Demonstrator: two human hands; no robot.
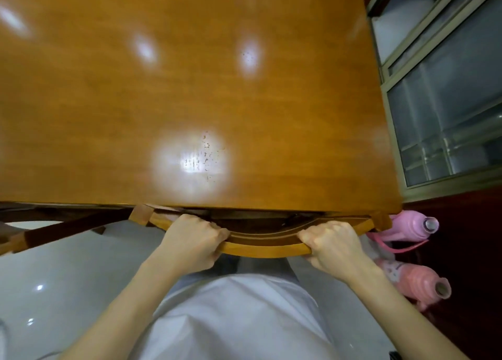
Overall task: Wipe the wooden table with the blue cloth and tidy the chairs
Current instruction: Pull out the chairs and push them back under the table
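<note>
Wooden chair [266, 247] sits tucked under the table [190, 88]. The left hand [190, 240] and right hand [334, 244] hold its curved top rail, each grip curled round it and set well apart, likely to steer it in square. The blue cloth is not in view.

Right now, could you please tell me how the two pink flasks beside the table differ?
The farther flask is a cool lilac pink; the nearer flask is salmon. The farther flask's top looks pale grey, the nearer flask's tan. The nearer flask's body is ribbed, the farther flask's looks smooth. Both stand on the dark floor by the table corner.
</note>
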